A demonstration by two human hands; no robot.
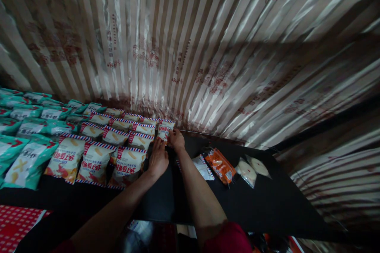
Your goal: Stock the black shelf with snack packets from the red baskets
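Observation:
A white snack bag with a red and blue striped top edge stands upright at the back of the black shelf. My right hand grips its right side, fingers curled around the edge. At the bag's lower left, my left hand has its fingers closed on the bottom corner. Rows of matching bags stand just left of my hands, the nearest front one beside my left wrist. Part of another white packet shows past my right forearm.
Green snack bags fill the far left. Right of my arms lie an orange packet and two clear packs of round pale items on the black shelf. Pleated patterned sheeting hangs behind. Below is a red checked cloth.

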